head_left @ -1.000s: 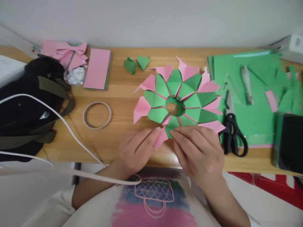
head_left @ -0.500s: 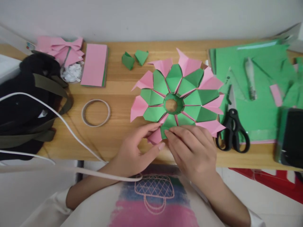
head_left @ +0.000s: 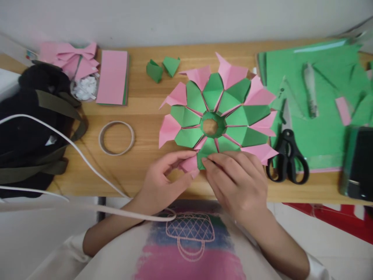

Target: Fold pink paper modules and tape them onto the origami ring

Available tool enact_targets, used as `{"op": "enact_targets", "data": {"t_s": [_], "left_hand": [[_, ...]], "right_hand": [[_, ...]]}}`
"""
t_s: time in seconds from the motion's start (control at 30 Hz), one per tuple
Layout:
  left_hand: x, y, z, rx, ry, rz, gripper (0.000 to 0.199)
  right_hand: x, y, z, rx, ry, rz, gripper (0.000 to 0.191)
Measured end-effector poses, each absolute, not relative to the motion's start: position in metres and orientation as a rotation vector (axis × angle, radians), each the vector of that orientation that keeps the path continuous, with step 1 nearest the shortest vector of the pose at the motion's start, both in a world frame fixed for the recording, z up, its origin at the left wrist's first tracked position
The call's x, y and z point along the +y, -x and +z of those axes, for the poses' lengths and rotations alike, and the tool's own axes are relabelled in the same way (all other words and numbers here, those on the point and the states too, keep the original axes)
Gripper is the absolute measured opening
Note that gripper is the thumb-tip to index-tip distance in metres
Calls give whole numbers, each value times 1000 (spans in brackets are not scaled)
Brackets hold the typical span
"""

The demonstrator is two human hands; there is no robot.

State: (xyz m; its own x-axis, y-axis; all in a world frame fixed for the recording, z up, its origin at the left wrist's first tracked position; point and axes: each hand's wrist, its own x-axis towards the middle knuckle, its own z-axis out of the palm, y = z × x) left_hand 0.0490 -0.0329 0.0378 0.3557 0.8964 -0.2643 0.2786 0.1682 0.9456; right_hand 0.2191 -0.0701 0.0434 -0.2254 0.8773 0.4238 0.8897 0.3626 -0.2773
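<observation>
A ring-shaped paper flower [head_left: 214, 92] of green folded petals with pink pointed tips around a round central hole is at the desk's front middle. My left hand [head_left: 166, 182] pinches a pink tip at its lower left edge between thumb and fingers. My right hand [head_left: 237, 182] grips the green petal beside that tip, its fingers bent over the flower's lower edge. The right hand hides part of the lower petals. Both hands nearly meet at this spot.
On the wooden desk [head_left: 145, 179] are a tape ring [head_left: 101, 138], pink paper sheets [head_left: 112, 77], two green folded pieces [head_left: 154, 71], and a pink bow [head_left: 76, 52]. Black scissors [head_left: 287, 155] and green sheets [head_left: 323, 144] lie right. A black bag [head_left: 37, 101] and white cable [head_left: 74, 146] occupy the left.
The view has shifted slightly, so the desk items appear a little higher. Both hands keep their hold on the flower's lower edge, with the left fingers moved only slightly.
</observation>
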Motion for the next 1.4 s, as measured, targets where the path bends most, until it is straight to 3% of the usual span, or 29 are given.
{"op": "enact_targets", "data": {"t_s": [0.23, 0.73, 1.23, 1.4], "left_hand": [[-35, -49, 35, 1124, -1503, 676, 38], [-26, -37, 39, 1102, -1342, 602, 31], [-31, -24, 48, 958, -1274, 569, 34], [-34, -19, 55, 878, -1267, 547, 36]], "right_hand": [[-69, -221, 43, -2083, 1496, -46, 8], [-69, -224, 44, -2053, 1522, -24, 12], [-78, -212, 59, -2185, 1401, 275, 22], [-82, -214, 63, -2169, 1294, 529, 26]]}}
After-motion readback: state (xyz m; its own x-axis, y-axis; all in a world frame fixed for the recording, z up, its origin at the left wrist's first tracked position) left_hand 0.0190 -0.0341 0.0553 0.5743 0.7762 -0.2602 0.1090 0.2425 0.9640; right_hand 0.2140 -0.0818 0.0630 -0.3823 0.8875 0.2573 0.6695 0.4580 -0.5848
